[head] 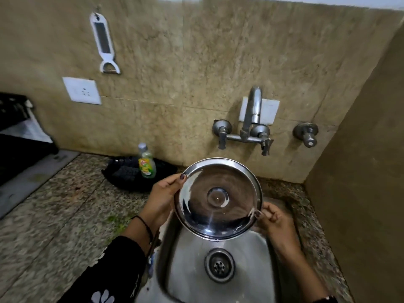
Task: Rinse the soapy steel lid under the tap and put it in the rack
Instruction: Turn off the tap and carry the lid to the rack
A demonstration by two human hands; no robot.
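A round steel lid (pixel 218 199) is held tilted above the steel sink (pixel 190 265), its shiny inner face towards me. My left hand (pixel 162 197) grips its left rim, thumb on the upper edge. My right hand (pixel 274 219) pinches the right rim lower down. The tap (pixel 253 110) is on the wall behind and above the lid, and no water runs from it. A black rack (pixel 13 119) shows at the far left edge, only partly in view.
A green dish-soap bottle (pixel 147 162) stands in a black tray (pixel 122 173) on the speckled counter (pixel 65 204) left of the sink. A separate valve (pixel 306 133) sits right of the tap. A grater-peeler (pixel 103 42) and a socket (pixel 82 90) are on the wall. A side wall closes the right.
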